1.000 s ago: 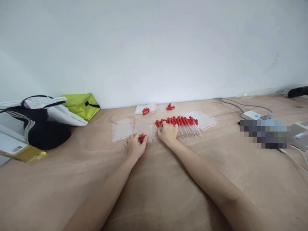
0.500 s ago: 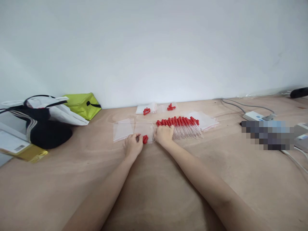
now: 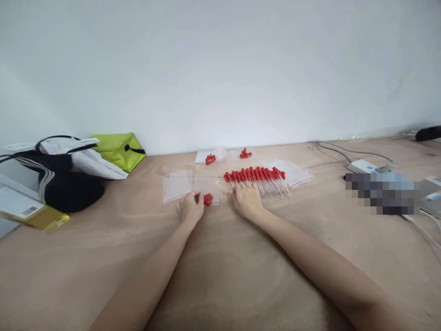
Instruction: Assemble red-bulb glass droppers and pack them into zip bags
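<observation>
Droppers [image 3: 257, 174] are lying at twelve o'clock from the right hand [image 3: 248, 200], red bulbs [image 3: 207, 200] at two from the left hand [image 3: 192, 209]; whether the bent fingers [image 3: 246, 185] are pinching anything, I cannot tell.

clear droppers [image 3: 272, 186] lie rowed, red bulbs [image 3: 257, 174] toward the worktop's [image 3: 220, 257] back edge; small red pieces [image 3: 207, 199] cluster nearby

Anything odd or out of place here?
Nothing looks spilled or damaged. The one oddity is a pixelated patch at right, in front of the white power strip, hiding much of what's there. The red-topped droppers lie in a row, slightly slanted.
</observation>
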`<act>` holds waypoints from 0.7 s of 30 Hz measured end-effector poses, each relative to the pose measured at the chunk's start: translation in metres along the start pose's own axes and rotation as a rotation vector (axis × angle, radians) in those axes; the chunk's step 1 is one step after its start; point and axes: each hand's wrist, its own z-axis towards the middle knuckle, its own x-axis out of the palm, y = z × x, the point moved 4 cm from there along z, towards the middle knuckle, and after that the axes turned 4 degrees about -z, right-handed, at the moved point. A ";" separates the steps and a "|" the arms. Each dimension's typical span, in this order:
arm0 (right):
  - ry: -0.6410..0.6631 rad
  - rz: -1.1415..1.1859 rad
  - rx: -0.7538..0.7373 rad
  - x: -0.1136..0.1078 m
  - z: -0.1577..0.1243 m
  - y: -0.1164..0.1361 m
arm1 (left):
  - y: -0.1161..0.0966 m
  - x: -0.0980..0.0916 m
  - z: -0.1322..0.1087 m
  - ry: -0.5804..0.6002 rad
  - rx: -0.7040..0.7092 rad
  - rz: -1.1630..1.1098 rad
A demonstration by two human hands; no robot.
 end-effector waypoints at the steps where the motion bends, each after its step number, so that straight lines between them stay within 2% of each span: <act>1: -0.007 0.001 -0.041 -0.002 -0.008 -0.007 | 0.001 0.001 0.000 0.002 -0.008 -0.011; 3: -0.012 0.008 -0.091 -0.005 -0.023 -0.022 | 0.002 0.000 0.001 -0.018 -0.022 -0.043; 5: -0.021 0.019 -0.134 -0.007 -0.037 -0.036 | 0.000 -0.003 0.000 -0.087 -0.008 -0.078; 7: -0.025 0.028 -0.170 -0.008 -0.046 -0.047 | -0.006 -0.009 -0.004 -0.178 0.063 -0.105; 9: -0.018 0.033 -0.188 -0.009 -0.051 -0.055 | -0.016 -0.013 -0.009 -0.209 0.202 -0.131; 11: 0.000 0.037 -0.197 -0.010 -0.053 -0.059 | -0.028 -0.014 -0.016 -0.165 0.362 -0.148; 16: 0.060 0.071 -0.195 -0.011 -0.050 -0.063 | -0.048 -0.007 -0.033 0.063 0.667 -0.117; 21: 0.091 0.130 -0.185 -0.013 -0.048 -0.061 | -0.052 -0.002 -0.040 0.201 0.757 -0.073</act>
